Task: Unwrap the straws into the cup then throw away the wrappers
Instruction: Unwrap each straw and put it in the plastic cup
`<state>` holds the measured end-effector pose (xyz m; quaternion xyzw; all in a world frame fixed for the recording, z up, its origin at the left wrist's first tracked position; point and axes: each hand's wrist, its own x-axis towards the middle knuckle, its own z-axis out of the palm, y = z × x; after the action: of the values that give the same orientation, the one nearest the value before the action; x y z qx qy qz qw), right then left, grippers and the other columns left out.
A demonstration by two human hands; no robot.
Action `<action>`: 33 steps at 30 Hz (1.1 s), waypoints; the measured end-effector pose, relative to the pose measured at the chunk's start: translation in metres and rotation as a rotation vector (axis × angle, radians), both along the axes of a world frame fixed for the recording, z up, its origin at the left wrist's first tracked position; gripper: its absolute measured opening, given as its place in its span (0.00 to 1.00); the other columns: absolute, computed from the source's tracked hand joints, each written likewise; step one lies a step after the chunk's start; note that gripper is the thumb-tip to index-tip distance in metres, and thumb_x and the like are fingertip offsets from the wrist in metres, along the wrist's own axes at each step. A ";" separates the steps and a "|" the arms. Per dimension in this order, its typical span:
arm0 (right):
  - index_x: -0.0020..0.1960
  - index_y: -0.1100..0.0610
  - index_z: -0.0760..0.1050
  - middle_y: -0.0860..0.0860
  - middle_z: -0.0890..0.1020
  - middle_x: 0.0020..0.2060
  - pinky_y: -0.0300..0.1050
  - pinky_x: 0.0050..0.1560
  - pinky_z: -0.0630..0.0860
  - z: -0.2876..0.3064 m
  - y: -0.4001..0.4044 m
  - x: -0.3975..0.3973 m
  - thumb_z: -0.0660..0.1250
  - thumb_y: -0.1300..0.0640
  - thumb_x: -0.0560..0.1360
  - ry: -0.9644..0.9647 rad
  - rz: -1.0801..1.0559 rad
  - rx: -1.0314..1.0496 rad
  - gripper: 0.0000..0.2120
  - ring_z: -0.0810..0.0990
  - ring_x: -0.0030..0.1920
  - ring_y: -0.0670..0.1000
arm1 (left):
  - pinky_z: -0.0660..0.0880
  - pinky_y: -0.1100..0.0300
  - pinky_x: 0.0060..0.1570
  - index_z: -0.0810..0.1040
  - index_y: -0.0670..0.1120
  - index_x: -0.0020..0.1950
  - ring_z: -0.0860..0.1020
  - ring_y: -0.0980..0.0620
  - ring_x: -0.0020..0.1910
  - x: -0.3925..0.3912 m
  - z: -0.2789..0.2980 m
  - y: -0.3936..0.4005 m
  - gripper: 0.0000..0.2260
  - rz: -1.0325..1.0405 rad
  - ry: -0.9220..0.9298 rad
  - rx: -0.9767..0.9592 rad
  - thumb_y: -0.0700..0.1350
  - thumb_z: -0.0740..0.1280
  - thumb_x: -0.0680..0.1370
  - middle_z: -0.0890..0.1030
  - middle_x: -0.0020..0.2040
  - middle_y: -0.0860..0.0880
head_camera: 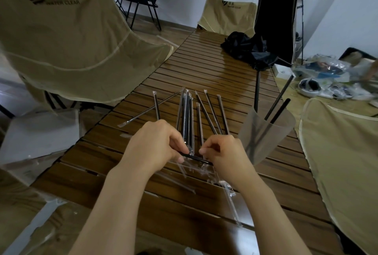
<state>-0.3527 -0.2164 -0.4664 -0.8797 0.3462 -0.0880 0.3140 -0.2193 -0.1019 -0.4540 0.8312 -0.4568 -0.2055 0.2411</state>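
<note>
Both hands hold one black straw (196, 158) in a clear wrapper just above the slatted wooden table (216, 74). My left hand (157, 144) pinches its left end and my right hand (225, 152) pinches its right end. Several wrapped black straws (187, 111) lie fanned out on the table beyond my hands. A frosted translucent cup (266, 136) stands to the right of my right hand with three bare black straws (278, 109) leaning in it. Empty clear wrappers (204, 175) lie on the table under and behind my wrists.
A black bag (247, 50) sits at the table's far end. Beige folding chairs stand at the left (67, 35), far end (229, 13) and right (343, 162). Clutter of plastic bags (327, 74) covers the floor at the right.
</note>
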 end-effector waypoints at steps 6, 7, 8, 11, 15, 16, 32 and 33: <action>0.64 0.53 0.74 0.53 0.80 0.56 0.44 0.57 0.77 0.022 -0.009 0.015 0.64 0.56 0.79 0.413 0.031 0.267 0.14 0.80 0.54 0.49 | 0.76 0.68 0.47 0.84 0.58 0.45 0.79 0.66 0.41 0.000 -0.001 0.001 0.07 -0.015 -0.031 0.010 0.47 0.77 0.70 0.83 0.41 0.60; 0.65 0.53 0.73 0.53 0.80 0.57 0.42 0.57 0.77 0.022 -0.012 0.017 0.64 0.57 0.78 0.427 0.021 0.281 0.15 0.80 0.54 0.49 | 0.77 0.67 0.48 0.84 0.58 0.45 0.79 0.66 0.42 0.000 -0.002 0.002 0.07 -0.014 -0.028 0.009 0.47 0.77 0.70 0.83 0.42 0.60; 0.66 0.52 0.72 0.52 0.80 0.57 0.39 0.55 0.76 0.022 -0.015 0.020 0.65 0.57 0.78 0.448 0.023 0.286 0.16 0.79 0.56 0.48 | 0.77 0.66 0.50 0.84 0.58 0.45 0.79 0.66 0.42 0.000 -0.002 0.003 0.07 -0.014 -0.025 0.008 0.47 0.77 0.70 0.83 0.42 0.60; 0.67 0.54 0.71 0.51 0.79 0.60 0.38 0.58 0.72 0.015 -0.019 0.015 0.64 0.59 0.79 0.453 0.068 0.254 0.16 0.76 0.63 0.50 | 0.75 0.66 0.51 0.84 0.58 0.47 0.78 0.66 0.44 0.002 -0.003 0.004 0.07 -0.014 -0.024 0.011 0.48 0.76 0.71 0.83 0.44 0.60; 0.57 0.51 0.77 0.45 0.82 0.47 0.44 0.53 0.79 0.007 -0.008 -0.005 0.62 0.52 0.79 0.127 0.105 0.067 0.09 0.81 0.48 0.44 | 0.73 0.66 0.51 0.83 0.60 0.50 0.78 0.65 0.46 0.002 -0.005 0.002 0.07 -0.014 -0.048 0.022 0.50 0.73 0.73 0.83 0.47 0.60; 0.54 0.48 0.78 0.44 0.82 0.44 0.43 0.49 0.80 0.006 -0.005 -0.008 0.63 0.50 0.78 0.079 0.142 0.050 0.08 0.81 0.44 0.42 | 0.73 0.65 0.51 0.83 0.60 0.50 0.78 0.65 0.46 0.002 -0.006 0.002 0.07 -0.009 -0.058 0.012 0.50 0.73 0.74 0.83 0.48 0.60; 0.43 0.51 0.79 0.49 0.82 0.32 0.40 0.43 0.80 0.008 -0.007 -0.008 0.64 0.55 0.78 0.060 0.230 -0.009 0.08 0.81 0.33 0.45 | 0.56 0.51 0.68 0.80 0.64 0.47 0.74 0.60 0.59 0.001 -0.003 0.009 0.03 0.078 -0.178 -0.040 0.57 0.66 0.77 0.80 0.49 0.64; 0.42 0.51 0.79 0.49 0.82 0.31 0.38 0.42 0.79 0.008 -0.008 -0.009 0.64 0.55 0.78 0.046 0.233 -0.015 0.08 0.80 0.33 0.44 | 0.56 0.51 0.69 0.79 0.65 0.45 0.74 0.60 0.59 0.002 -0.003 0.010 0.04 0.067 -0.174 -0.037 0.57 0.65 0.78 0.80 0.48 0.65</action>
<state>-0.3615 -0.2241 -0.4584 -0.9181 0.2481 -0.0334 0.3073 -0.2177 -0.0922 -0.4566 0.8562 -0.4516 -0.1159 0.2225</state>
